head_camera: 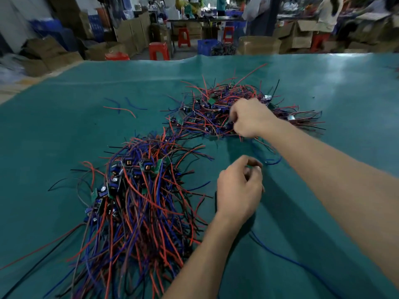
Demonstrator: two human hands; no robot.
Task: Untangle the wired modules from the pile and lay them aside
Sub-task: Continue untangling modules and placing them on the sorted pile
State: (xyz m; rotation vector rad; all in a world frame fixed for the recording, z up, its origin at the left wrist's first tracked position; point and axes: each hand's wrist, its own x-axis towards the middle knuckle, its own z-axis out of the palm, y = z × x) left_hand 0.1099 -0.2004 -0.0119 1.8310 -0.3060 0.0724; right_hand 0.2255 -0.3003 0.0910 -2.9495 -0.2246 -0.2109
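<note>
Lying nearest on the teal-covered table (323, 87) is a loose blue wire (278, 252), running toward the lower right beside the left forearm. Spreading across the near left is the laid-aside heap (138, 203) of wired modules, its red, blue and black leads fanning toward the viewer and the small boards sitting along its far and left sides. Hovering just right of that heap, the left hand (238, 190) is curling its fingers inward, thumb meeting fingertips; whether it is pinching a thin wire there, I cannot tell. Reaching farther out, the right hand (250, 118) is digging into the tangled pile (226, 108) of wired modules, its fingers curled down among the red and blue leads and gripping something within the tangle. Resting apart to the left of that pile are a few stray wires (123, 107), red and blue. Standing beyond the table's far edge are red stools (159, 50), cardboard boxes (258, 45) and blue crates (208, 46), all blurred.
</note>
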